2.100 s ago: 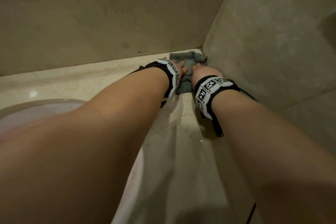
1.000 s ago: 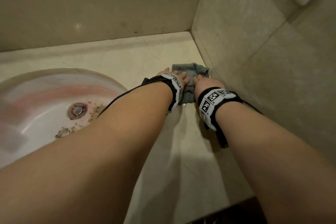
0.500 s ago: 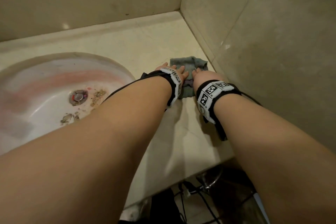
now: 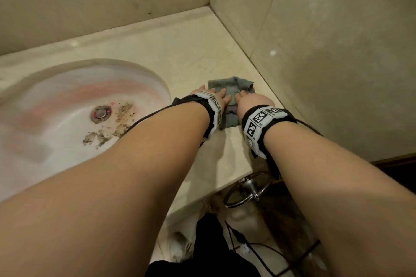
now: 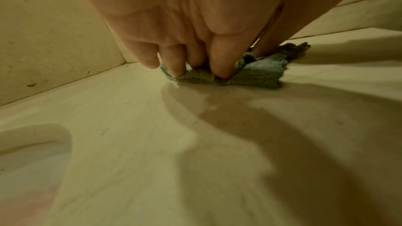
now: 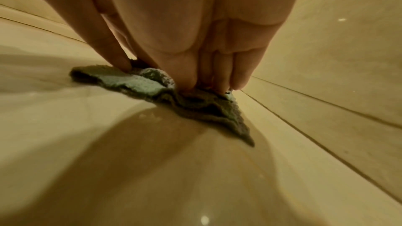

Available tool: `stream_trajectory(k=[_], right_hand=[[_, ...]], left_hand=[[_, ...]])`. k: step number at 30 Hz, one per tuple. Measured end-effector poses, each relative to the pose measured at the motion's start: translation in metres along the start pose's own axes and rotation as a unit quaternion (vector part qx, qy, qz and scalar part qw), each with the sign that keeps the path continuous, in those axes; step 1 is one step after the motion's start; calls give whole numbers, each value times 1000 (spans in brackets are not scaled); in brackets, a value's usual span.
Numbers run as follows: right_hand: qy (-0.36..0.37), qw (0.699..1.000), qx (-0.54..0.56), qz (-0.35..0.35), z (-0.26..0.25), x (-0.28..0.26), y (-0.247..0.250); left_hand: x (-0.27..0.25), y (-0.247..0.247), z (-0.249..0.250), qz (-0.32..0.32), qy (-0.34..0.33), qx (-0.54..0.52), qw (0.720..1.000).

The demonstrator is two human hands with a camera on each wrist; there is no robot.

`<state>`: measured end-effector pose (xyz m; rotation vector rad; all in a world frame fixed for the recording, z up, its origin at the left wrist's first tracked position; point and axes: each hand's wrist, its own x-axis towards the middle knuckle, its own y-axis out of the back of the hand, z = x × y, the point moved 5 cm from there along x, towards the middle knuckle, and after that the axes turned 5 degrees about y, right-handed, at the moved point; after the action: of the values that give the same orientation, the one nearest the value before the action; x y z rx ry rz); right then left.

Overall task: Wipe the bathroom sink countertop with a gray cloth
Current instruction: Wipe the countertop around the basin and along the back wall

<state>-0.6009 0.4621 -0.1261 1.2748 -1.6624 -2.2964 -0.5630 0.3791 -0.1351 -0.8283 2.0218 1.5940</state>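
Note:
A crumpled gray cloth (image 4: 227, 86) lies on the beige stone countertop (image 4: 180, 56), close to the right wall. My left hand (image 4: 216, 96) presses on the cloth's left part with straight fingers (image 5: 176, 64). My right hand (image 4: 248, 100) presses its right part the same way, fingertips (image 6: 219, 82) down on the fabric. In the left wrist view the cloth (image 5: 256, 75) bunches under the fingertips. In the right wrist view the cloth (image 6: 141, 82) trails toward the camera in a point. Both wrists carry black-and-white marker bands.
A white sink basin (image 4: 56, 108) with pink streaks sits at the left, with dirt crumbs (image 4: 121, 117) beside its drain (image 4: 100, 114). Tiled walls (image 4: 337, 51) close off the back and right. The counter's front edge is near my wrists, with a metal ring (image 4: 247, 189) below it.
Both hands have dragged the cloth from the back right corner toward the front edge along the right wall. The view has tilted down, so the sink and the floor show.

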Motion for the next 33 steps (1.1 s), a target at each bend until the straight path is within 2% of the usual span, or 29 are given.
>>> stream_trajectory(k=[10,21,28,33], right_hand=[[-17,1000,5,7,-2,-32,-26],[-36,999,16,13,6,-69,-51],[-49,999,23,-5,14,-86,-61],[-54,998,26,16,20,-97,-68]], left_hand=[[-25,-17,22,14,-14,25,1000],[-57,-28,55,18,-32,100,994],[-71,-24,78,24,-42,92,995],[-67,-30,86,35,-55,81,995]])
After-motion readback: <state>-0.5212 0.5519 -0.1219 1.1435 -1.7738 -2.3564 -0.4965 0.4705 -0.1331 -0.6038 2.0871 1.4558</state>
